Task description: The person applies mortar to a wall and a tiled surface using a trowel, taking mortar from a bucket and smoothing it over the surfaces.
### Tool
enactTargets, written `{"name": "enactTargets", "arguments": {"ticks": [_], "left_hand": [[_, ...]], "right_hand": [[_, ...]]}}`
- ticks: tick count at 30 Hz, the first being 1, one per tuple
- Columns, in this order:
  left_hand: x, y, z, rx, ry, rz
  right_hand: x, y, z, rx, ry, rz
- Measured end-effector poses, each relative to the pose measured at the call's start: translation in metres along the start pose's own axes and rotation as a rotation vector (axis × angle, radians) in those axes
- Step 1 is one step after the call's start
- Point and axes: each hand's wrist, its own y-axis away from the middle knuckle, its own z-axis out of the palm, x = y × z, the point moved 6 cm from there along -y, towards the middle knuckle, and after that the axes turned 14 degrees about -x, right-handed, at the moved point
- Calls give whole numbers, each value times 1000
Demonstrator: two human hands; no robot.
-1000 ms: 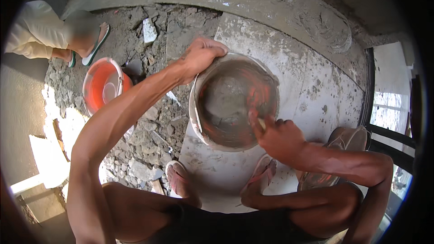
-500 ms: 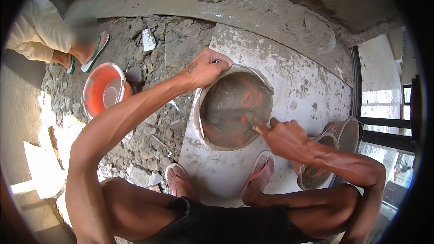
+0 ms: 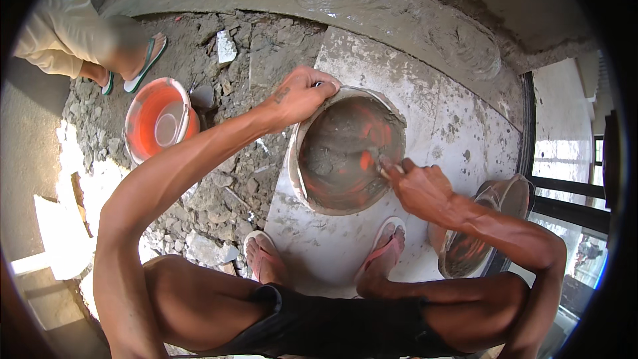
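Observation:
Between my feet stands a bucket (image 3: 296, 171) with an orange inner wall smeared grey. Wet grey cement mortar (image 3: 332, 149) lies inside it. At the far left of the rim, my left hand (image 3: 307, 95) is closed on the bucket's edge, by the wire handle. My right hand (image 3: 425, 189) is over the near right rim, wrapped round the light-coloured handle of a trowel (image 3: 387, 169). The trowel's blade is down in the bucket, blurred and partly covered by mortar, so its shape is hard to make out.
An orange bucket (image 3: 158, 119) stands on rubble (image 3: 219, 206) to the left, with a small grey container (image 3: 202, 97) beside it. Another person's sandalled foot (image 3: 147, 63) is beyond. More mortar-stained buckets (image 3: 465, 252) stand at right, near a dark-framed glass door (image 3: 565, 209).
The trowel and my right hand have shifted slightly within the bucket, and the mortar's surface looks different. My left hand stays on the rim. The whole view has shifted a little.

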Motion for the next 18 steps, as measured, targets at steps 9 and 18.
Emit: {"name": "enactTargets", "arguments": {"ticks": [9,18], "left_hand": [[-1,-1,-1,32,-97,130],[-2,2,-2,22,-116,65]], "right_hand": [[-3,5,3,40,28,-43],[6,3,5,92,-14,11]]}}
